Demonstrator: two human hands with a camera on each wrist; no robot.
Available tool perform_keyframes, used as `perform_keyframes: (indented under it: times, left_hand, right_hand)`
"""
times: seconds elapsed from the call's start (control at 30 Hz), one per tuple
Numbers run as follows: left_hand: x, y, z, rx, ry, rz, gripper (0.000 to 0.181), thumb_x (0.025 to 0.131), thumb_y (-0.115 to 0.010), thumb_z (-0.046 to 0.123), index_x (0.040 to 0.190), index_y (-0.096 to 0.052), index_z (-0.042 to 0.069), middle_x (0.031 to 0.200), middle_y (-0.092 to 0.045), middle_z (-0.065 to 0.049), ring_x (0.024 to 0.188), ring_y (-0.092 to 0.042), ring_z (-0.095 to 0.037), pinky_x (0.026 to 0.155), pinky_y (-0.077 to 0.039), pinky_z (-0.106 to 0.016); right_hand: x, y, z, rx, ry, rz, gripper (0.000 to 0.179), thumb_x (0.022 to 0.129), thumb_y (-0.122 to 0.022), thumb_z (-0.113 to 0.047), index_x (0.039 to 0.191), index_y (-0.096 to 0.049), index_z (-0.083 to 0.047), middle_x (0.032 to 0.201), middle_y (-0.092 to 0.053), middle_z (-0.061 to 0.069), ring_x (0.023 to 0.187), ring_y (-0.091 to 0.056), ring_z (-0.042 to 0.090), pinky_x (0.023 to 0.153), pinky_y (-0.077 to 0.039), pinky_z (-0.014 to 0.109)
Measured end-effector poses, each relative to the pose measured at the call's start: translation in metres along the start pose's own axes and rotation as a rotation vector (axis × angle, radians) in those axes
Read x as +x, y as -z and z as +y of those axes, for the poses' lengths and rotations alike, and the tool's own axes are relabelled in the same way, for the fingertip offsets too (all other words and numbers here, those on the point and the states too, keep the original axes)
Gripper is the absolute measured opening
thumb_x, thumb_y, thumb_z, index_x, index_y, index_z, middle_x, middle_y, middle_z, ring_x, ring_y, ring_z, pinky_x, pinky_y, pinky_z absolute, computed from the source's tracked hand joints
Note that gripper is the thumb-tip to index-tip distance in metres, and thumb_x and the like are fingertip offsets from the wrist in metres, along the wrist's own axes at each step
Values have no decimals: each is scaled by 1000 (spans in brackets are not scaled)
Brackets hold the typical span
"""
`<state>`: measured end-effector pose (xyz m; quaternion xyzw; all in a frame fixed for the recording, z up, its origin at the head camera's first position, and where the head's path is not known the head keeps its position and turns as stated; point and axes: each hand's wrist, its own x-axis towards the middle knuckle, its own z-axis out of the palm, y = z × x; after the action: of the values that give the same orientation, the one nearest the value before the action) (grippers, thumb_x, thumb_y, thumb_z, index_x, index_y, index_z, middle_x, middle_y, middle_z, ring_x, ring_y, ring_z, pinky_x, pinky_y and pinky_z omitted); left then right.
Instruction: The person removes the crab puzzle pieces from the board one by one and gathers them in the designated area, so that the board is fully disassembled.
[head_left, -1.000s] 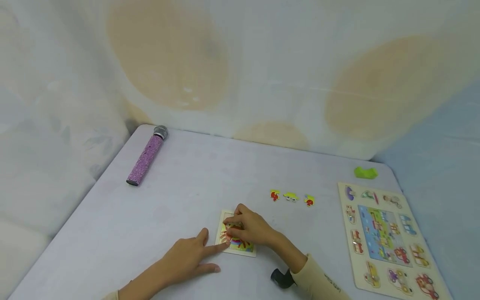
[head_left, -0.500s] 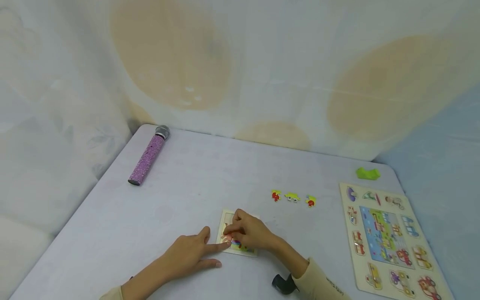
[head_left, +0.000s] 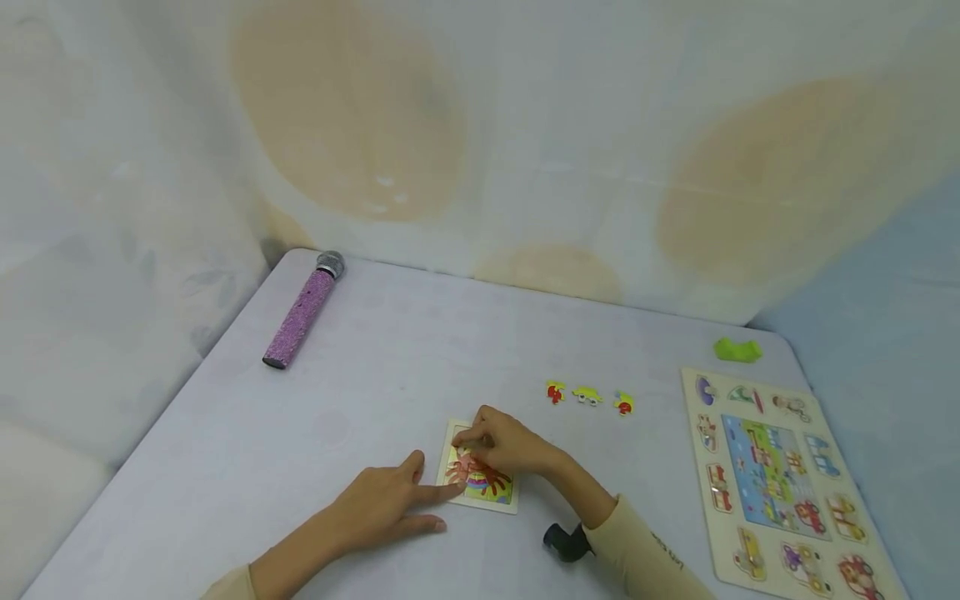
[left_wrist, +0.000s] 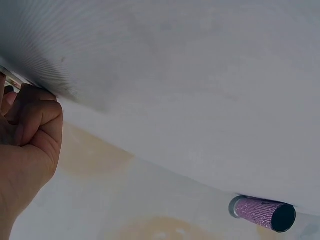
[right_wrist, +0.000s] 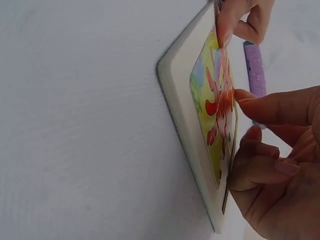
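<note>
A small picture puzzle in a pale frame (head_left: 487,505) lies before me, showing a red-limbed figure on yellow and green. My left hand (head_left: 378,508) touches its lower left side with a straight index finger, thumb spread below. Over the puzzle's upper part is my right hand (head_left: 517,446), its fingers bent and hiding that part. In the right wrist view, one fingertip (right_wrist: 241,96) of this hand touches the picture while other fingers curl beside the board's edge; I cannot tell whether a piece is pinched. Three loose puzzle pieces, including a yellow one with eyes (head_left: 587,396), lie farther back.
A purple glittery microphone (head_left: 300,321) lies at the back left. On the right is a larger wooden puzzle board (head_left: 701,483) with vehicle pieces, and a bright green object (head_left: 737,350) behind it. A black cylindrical thing (head_left: 567,542) is beside the right sleeve.
My right hand shifts down slightly over the puzzle, then back up, uncovering more of the picture's lower right. My left hand keeps its place at the frame.
</note>
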<state>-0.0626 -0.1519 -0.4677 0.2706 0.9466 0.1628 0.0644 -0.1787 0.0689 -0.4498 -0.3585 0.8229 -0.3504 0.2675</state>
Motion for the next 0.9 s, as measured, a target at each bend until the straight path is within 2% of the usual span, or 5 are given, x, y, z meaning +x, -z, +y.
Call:
perform_keyframes:
  times: [0.17,0.33,0.6,0.77,0.9]
  left_hand:
    - [1,-1,0,15,-3,5,45,91,-58,61,134,-57,48,92,-42,5,54,-30,-1,48,-31,-18]
    - [2,-1,0,30,-5,-5,45,92,-57,61,134,-57,48,94,-45,3,53,-27,-1,47,-30,-18]
    - [2,1,-2,1,1,-27,48,92,-55,63,137,-54,48,97,-47,0,55,-30,-1,49,-33,-18]
    - [2,4,0,18,-31,11,49,91,-57,62,137,-56,46,95,-45,3,56,-34,-2,52,-35,-19]
    - [5,4,8,77,-54,30,50,90,-56,64,138,-55,47,96,-49,2,54,-35,-3,51,-36,-20]
  right_hand:
    - [-1,2,2,29,10,-14,40,86,-57,9,118,-74,-8,88,-49,3,82,-41,15,70,-34,23]
    - [-8,3,-3,-7,17,18,50,81,-55,13,120,-73,-11,92,-46,6,82,-40,16,67,-35,22]
    - [-14,0,0,-97,-26,107,40,89,-74,-20,129,-68,-19,99,-47,1,79,-42,13,64,-34,22]
    - [-13,1,5,-125,-34,130,38,89,-75,-25,126,-70,-23,99,-45,-2,85,-43,13,68,-35,24]
    - [-9,6,9,-166,26,92,35,89,-75,-25,124,-72,-25,100,-43,-4,85,-42,13,68,-35,22]
